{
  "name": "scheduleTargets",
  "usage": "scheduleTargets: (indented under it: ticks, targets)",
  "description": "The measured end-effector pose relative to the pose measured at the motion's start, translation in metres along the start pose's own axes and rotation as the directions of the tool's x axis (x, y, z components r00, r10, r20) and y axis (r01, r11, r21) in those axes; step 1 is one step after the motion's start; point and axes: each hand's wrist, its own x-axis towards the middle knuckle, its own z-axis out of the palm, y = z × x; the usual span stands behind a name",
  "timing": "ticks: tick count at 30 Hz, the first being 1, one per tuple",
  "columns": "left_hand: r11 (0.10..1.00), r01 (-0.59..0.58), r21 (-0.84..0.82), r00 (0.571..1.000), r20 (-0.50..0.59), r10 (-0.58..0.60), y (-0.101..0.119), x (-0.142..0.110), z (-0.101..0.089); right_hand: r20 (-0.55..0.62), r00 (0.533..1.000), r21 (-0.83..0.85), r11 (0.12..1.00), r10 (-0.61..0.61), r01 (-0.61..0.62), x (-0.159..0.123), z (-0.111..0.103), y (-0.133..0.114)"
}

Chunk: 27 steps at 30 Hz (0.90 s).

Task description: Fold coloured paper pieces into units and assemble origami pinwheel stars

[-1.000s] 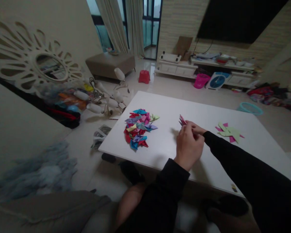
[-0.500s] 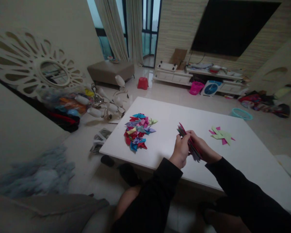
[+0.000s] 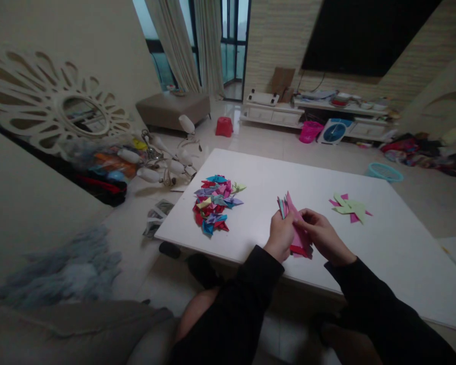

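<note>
Curtains (image 3: 209, 50) hang by the window at the back of the room, with a bench (image 3: 173, 109) in front of them and a dark screen (image 3: 365, 35) on the wall to the right. Below the screen, your head view shows a white cabinet (image 3: 264, 115) with a pink bucket (image 3: 309, 132) and a blue and white fan (image 3: 333, 131) by it. A red stool (image 3: 224, 126) stands on the floor beyond your table (image 3: 258, 185), and a round mirror (image 3: 84, 116) in a petal-like frame leans at the far left, with a lamp (image 3: 177, 167) between it and the table.

You have both hands over the white table, near its close edge. Your left hand (image 3: 281, 237) is closed around a bundle of papers (image 3: 300, 235), whose pointed ends stick up past your fingers. Your right hand (image 3: 324, 234) pinches the pink side of the same bundle, thumb and fingers together. Red shows at the bottom of the papers, and paler edges show at the top.

To the left of your hands, many-coloured origami (image 3: 215, 203) lies heaped on the table. To their right, a green and pink star (image 3: 351, 208) lies flat on it, well apart from the heap
</note>
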Motion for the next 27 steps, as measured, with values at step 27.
scheduleTargets:
  ticks: [27]
  targets:
    - [0.837,-0.252,0.486,0.935,-0.099,0.34,0.001,0.003,-0.003,-0.308,0.95,0.116,0.989,-0.053,0.093,0.02,-0.011,0.016]
